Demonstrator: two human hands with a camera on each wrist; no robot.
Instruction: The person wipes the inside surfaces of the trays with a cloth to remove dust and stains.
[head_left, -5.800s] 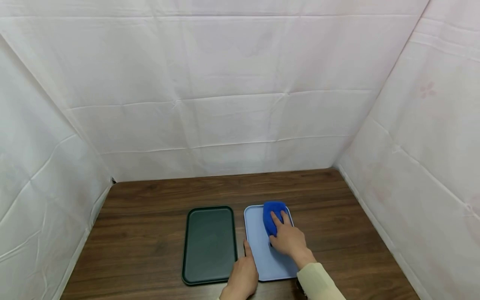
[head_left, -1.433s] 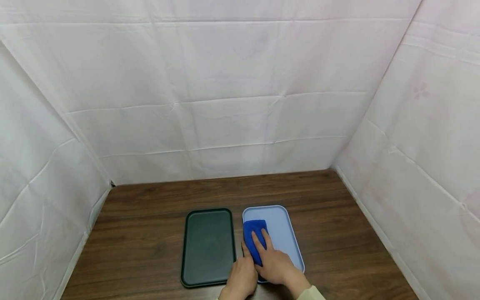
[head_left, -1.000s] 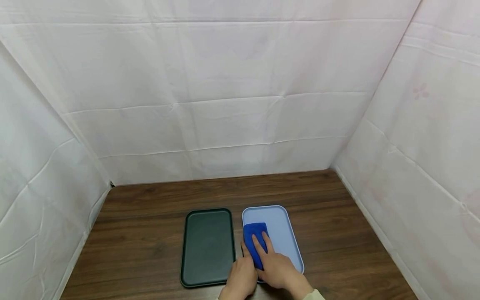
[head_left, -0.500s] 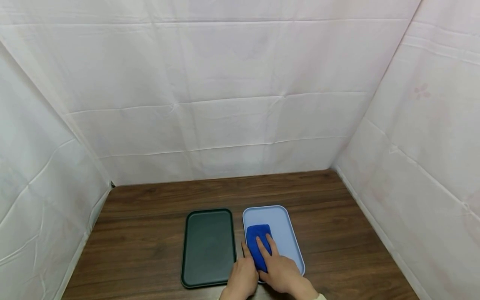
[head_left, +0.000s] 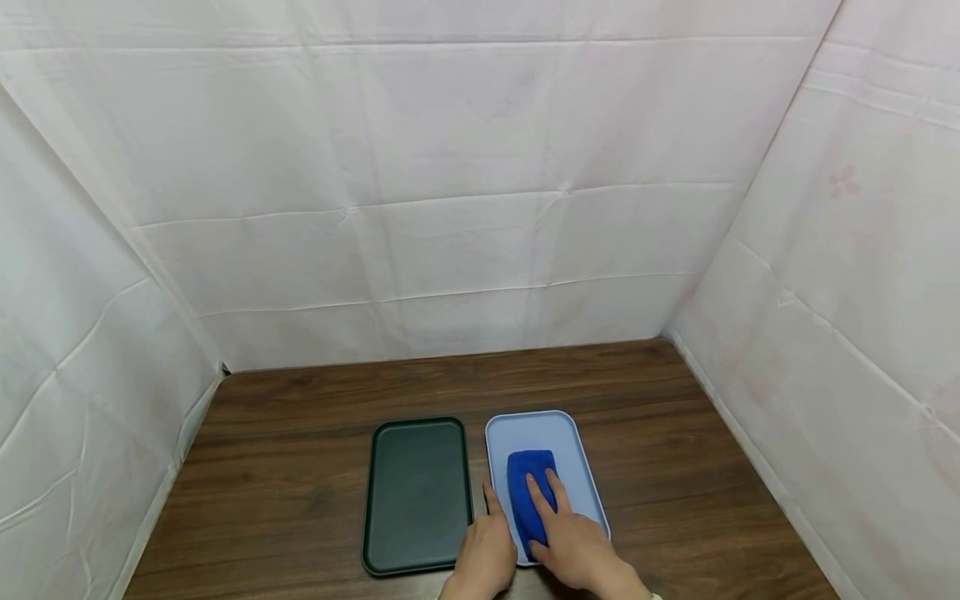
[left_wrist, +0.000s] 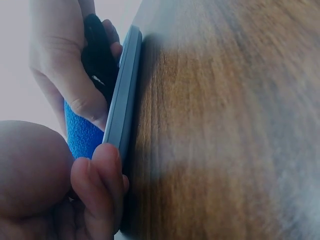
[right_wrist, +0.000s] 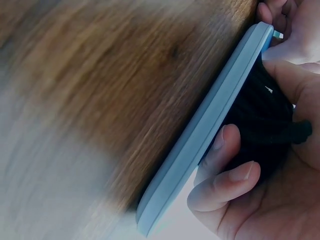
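A light blue tray (head_left: 534,429) lies on the table, with a bright blue cloth (head_left: 521,487) over its lower middle. My right hand (head_left: 577,548) grips the cloth, two fingers spread on top and the thumb at its near end. Dark material (right_wrist: 257,112) sits inside that hand in the right wrist view; what it is I cannot tell. My left hand (head_left: 486,552) holds the tray's near left edge, index finger stretched along the side. Curled fingertips (left_wrist: 106,156) meet the rim in the left wrist view.
A dark green tray (head_left: 417,500) lies just left of the light blue one, with a narrow gap between. Brown wood-grain tabletop (head_left: 292,467) surrounds both trays. White sheets (head_left: 450,242) hang behind the table and on both sides.
From the tray's far right part, the cloth came to its left side. Over the last second it has slid right with my right hand. My left hand keeps its place.
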